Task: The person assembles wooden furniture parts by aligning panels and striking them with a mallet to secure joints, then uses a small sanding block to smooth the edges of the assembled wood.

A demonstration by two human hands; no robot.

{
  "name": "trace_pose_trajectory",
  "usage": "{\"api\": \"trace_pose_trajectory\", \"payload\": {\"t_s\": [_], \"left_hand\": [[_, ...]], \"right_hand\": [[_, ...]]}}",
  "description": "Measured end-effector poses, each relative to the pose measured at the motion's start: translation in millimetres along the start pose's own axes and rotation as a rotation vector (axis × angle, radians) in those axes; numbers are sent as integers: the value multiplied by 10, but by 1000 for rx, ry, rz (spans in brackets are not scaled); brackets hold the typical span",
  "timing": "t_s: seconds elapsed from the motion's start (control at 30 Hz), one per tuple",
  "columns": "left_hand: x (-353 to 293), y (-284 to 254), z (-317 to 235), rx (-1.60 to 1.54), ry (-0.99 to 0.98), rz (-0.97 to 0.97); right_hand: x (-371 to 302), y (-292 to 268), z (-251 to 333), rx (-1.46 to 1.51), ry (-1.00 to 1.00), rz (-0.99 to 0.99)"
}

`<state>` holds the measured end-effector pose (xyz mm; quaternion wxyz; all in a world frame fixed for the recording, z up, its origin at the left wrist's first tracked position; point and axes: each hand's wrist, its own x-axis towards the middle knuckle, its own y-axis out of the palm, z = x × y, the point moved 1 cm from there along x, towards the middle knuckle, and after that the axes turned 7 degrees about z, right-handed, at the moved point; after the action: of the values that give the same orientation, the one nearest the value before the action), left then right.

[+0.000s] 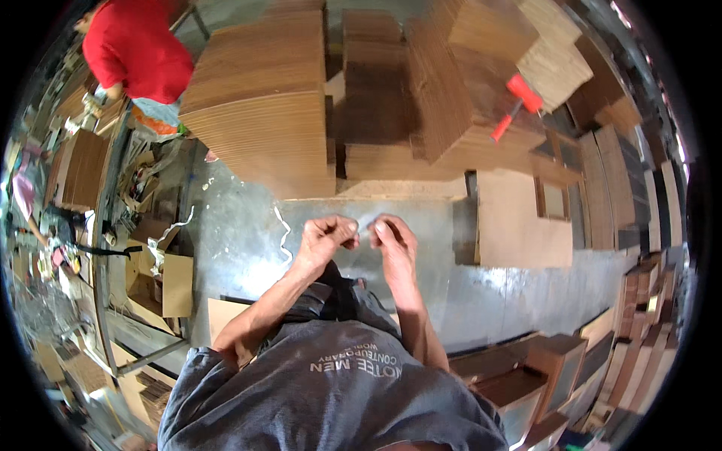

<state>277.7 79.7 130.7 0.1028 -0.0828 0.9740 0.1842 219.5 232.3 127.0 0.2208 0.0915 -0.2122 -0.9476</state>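
My left hand (329,239) and my right hand (393,239) are raised close together in front of my body, above the grey floor. Thumb and fingertips are pinched together on each. In the narrow gap between them shows a faint whitish, see-through bit (365,221), too small and blurred to name. A little way ahead of the hands stand tall stacks of brown wood-grain panels (263,113). On the stack at the far right lies a mallet (520,99) with a red head and a red handle.
A person in a red shirt (139,52) is at the far left, beside a metal-framed bench. Open cardboard boxes (177,286) stand on the left. A pale panel stack (523,218) is at right, with cabinet parts (560,368) behind it. White strips (283,234) lie on the floor.
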Motion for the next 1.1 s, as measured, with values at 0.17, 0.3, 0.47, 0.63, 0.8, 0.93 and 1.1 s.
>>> {"api": "trace_pose_trajectory", "payload": {"t_s": [0.17, 0.3, 0.47, 0.63, 0.8, 0.93, 1.1], "left_hand": [[30, 29, -65, 149, 72, -8], [128, -47, -79, 170, 65, 82], [278, -321, -79, 163, -44, 252], [478, -753, -267, 94, -113, 326], [653, -1152, -569, 128, -168, 420], [739, -1462, -606, 105, -178, 404], [762, -1738, -609, 257, -220, 427]], "right_hand": [[47, 115, -77, 4, -34, -30], [105, 174, -106, -47, -63, -82], [183, 251, -285, -150, -26, -186], [453, 639, -469, -10, -24, -254], [744, 999, -578, 79, -55, -355], [839, 1280, -630, 45, -69, -503], [617, 1299, -693, -690, -193, -646]]}}
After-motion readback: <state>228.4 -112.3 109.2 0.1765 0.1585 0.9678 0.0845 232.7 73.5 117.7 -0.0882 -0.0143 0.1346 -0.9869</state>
